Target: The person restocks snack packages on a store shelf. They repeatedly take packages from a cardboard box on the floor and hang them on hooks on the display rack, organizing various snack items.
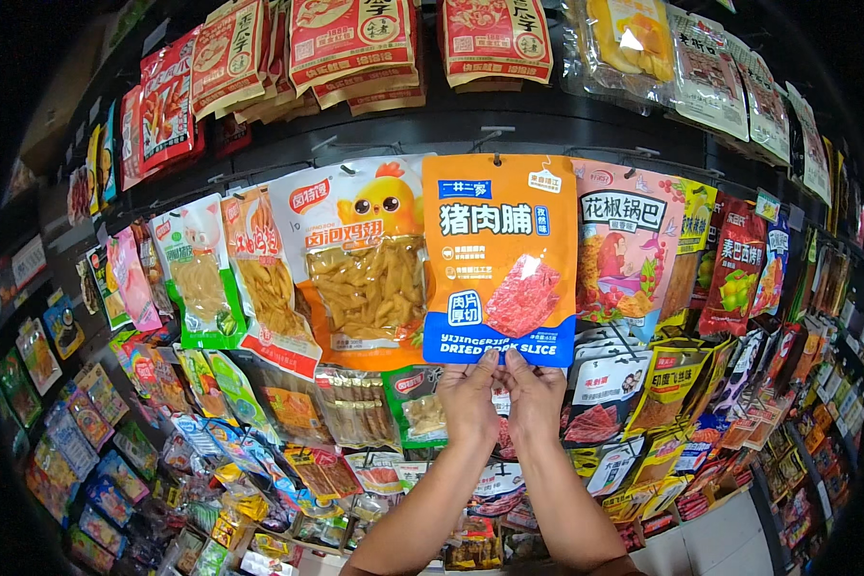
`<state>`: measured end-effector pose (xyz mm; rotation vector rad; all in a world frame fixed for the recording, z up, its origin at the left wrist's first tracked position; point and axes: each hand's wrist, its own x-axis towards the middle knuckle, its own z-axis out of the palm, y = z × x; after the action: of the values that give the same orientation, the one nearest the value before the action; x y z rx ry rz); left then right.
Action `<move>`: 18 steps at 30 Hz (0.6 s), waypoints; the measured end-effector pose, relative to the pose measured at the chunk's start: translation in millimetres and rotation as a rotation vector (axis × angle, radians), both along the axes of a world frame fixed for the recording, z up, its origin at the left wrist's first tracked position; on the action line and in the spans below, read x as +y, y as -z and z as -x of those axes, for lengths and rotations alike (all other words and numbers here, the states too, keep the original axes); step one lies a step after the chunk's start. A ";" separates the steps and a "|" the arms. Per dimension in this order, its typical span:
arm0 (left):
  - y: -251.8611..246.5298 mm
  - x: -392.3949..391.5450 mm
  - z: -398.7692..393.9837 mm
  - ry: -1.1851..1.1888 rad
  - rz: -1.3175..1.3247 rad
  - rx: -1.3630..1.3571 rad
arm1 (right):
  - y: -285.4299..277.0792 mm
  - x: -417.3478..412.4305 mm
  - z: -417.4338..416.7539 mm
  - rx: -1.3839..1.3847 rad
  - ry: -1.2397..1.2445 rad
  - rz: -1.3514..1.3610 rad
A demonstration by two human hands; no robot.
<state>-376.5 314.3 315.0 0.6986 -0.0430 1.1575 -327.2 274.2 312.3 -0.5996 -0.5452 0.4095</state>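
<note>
An orange and blue bag of dried pork slices [500, 245] hangs upright by its top hole from a dark peg. My left hand [469, 407] pinches its bottom edge, thumb on the printed front. Close beside it, my right hand [536, 403] grips the same edge in the same way. The fingers behind the bag are hidden. To the left hangs a white and orange snack bag with a cartoon chick [363, 273]. On the right, a pink snack bag [619, 245] is partly covered by the orange one.
Red and tan paper snack bags [356, 43] hang in the row above. Lower down are a black and white meat snack bag [605, 396] and yellow snack bags [668, 381]. Packets crowd the lower shelves. Pale floor tiles [727, 536] show at lower right.
</note>
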 end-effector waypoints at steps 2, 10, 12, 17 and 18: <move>7.3 11.7 0.1 0.038 -0.025 -0.010 | 0.6 -4.1 -3.8 -0.006 -0.041 0.025; -15.2 31.5 43.5 0.070 -0.165 0.070 | -9.1 -36.2 -24.2 -0.088 0.031 0.028; -13.8 36.4 40.2 0.079 -0.279 0.191 | -7.7 -33.4 -25.6 -0.135 0.030 -0.005; -13.0 34.4 29.0 0.017 -0.174 0.275 | -2.4 -22.5 -28.8 -0.084 0.007 -0.007; -13.2 32.3 27.4 -0.007 -0.156 0.276 | 0.0 -21.7 -31.3 -0.095 -0.002 0.000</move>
<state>-403.9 346.6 328.2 0.9920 0.1031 1.0629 -295.9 252.5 312.4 -0.6202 -0.6364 0.3844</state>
